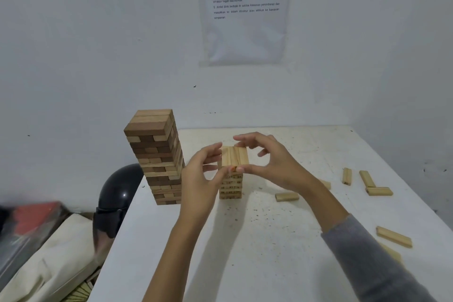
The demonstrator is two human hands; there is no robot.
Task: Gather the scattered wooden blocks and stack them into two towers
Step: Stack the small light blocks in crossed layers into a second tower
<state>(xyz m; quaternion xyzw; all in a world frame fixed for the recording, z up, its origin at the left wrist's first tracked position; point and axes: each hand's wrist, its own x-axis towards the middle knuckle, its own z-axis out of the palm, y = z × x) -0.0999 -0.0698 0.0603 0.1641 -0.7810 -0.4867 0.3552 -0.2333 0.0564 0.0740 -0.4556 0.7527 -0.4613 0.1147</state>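
At the near right edge of the white table (269,252), a loose block (394,236) lay flat just beside the grey sleeve (367,265) of the right arm. Farther in, both hands met at the short tower (234,158) of pale blocks standing mid-table. The left hand (198,179) gripped its top layer from the left, fingers curled against that side. The right hand (274,164) pinched the same layer from the right, thumb at the front edge and fingers arched over the far edge. To the right of that hand, four scattered blocks (286,196) lay flat, apart from the tower. Left of the left hand stood the tall tower (157,154) of mixed light and dark blocks at the table's left edge. A black helmet (117,193) sat beyond that edge. On the far wall hung a printed sheet (245,12).
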